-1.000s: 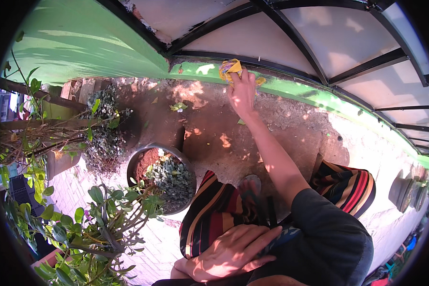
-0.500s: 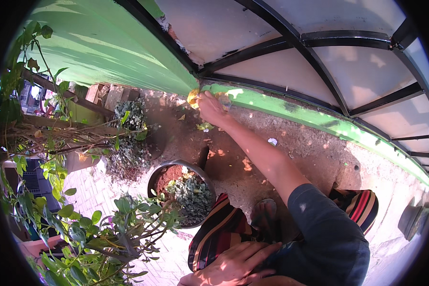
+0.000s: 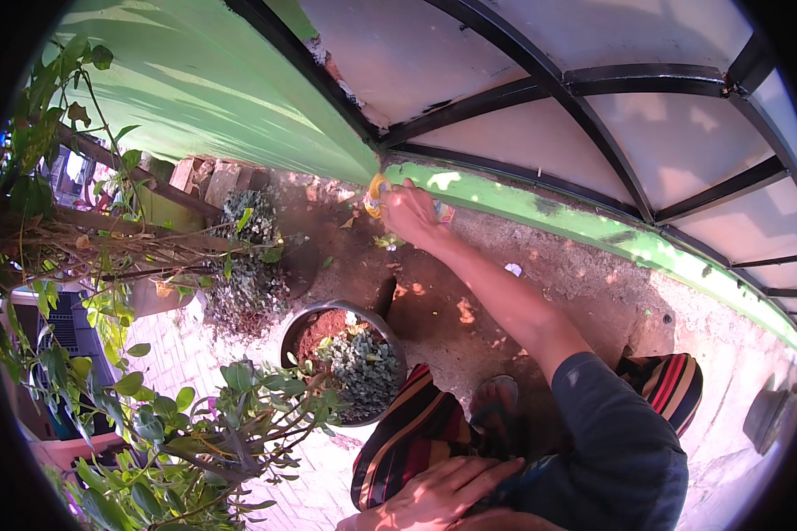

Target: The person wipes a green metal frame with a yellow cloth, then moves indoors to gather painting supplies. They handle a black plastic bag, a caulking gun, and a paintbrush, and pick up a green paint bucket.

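We look down on a green wall [image 3: 230, 97] filling the upper left, streaked with shadow. Beside it, we see pale panels [image 3: 505, 159] set in a black frame [image 3: 584, 115], curved by the lens. Below these lies brown, sun-dappled ground [image 3: 429, 319], and along the base of the panels runs a low green ledge [image 3: 558, 208]. At the lower left we have a leafy plant [image 3: 195, 434] with broad green leaves. Our dark sleeve [image 3: 620, 442] takes up the lower right, next to our striped trousers [image 3: 407, 425] in black, red and tan. Just left of the knee we find a round pot [image 3: 332, 305], holding reddish soil and small grey-green foliage [image 3: 363, 367]. Our left hand [image 3: 443, 491] lies over our lap, empty, its fingers stretched out and close together; whether they touch the sleeve, we cannot tell. Our right hand [image 3: 409, 215] reaches far forward and is clamped on a yellow cloth [image 3: 375, 196], which sits at the corner where wall and ledge meet, with a patterned part showing on the hand's other side. We also see one foot in a sandal [image 3: 498, 394] and, smallest, a whitish scrap [image 3: 513, 269] on the ground near the forearm
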Demonstrator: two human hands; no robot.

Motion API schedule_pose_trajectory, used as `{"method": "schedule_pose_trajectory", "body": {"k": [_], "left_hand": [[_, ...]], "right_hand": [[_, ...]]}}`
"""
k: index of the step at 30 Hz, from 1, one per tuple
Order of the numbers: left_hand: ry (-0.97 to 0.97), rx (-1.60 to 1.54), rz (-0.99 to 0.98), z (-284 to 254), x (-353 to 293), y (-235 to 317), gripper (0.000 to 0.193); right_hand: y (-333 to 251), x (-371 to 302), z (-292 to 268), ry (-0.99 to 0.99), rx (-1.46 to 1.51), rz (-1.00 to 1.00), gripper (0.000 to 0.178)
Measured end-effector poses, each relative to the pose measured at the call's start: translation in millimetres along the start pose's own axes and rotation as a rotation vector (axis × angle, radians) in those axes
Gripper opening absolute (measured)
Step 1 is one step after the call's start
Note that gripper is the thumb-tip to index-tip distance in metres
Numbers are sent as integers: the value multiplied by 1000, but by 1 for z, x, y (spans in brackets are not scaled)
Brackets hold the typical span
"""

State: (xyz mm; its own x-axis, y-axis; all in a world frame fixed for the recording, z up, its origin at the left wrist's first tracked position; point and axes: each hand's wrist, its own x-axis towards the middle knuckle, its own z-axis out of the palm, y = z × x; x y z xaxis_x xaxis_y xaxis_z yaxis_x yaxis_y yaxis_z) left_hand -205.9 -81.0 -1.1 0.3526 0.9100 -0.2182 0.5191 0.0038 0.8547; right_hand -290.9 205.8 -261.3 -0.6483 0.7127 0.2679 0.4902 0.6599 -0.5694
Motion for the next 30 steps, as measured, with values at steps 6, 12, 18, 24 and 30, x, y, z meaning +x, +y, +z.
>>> {"method": "schedule_pose_trajectory", "body": {"k": [6, 12, 18, 24, 30], "left_hand": [[20, -11, 21, 1, -4, 3, 50], [27, -11, -2, 2, -2, 13, 50], [52, -14, -9, 1, -9, 18, 50], [49, 21, 22, 7, -7, 25, 50], [73, 56, -9, 10, -13, 32, 50]], "right_hand": [[25, 26, 26, -36, -192, 245, 16], [-11, 36, -22, -490, -76, 58, 30], [-40, 6, -55, -4, 130, -79, 37], [34, 17, -5, -74, -329, -71, 33], [-31, 4, -36, -212, 478, -132, 29]]}}
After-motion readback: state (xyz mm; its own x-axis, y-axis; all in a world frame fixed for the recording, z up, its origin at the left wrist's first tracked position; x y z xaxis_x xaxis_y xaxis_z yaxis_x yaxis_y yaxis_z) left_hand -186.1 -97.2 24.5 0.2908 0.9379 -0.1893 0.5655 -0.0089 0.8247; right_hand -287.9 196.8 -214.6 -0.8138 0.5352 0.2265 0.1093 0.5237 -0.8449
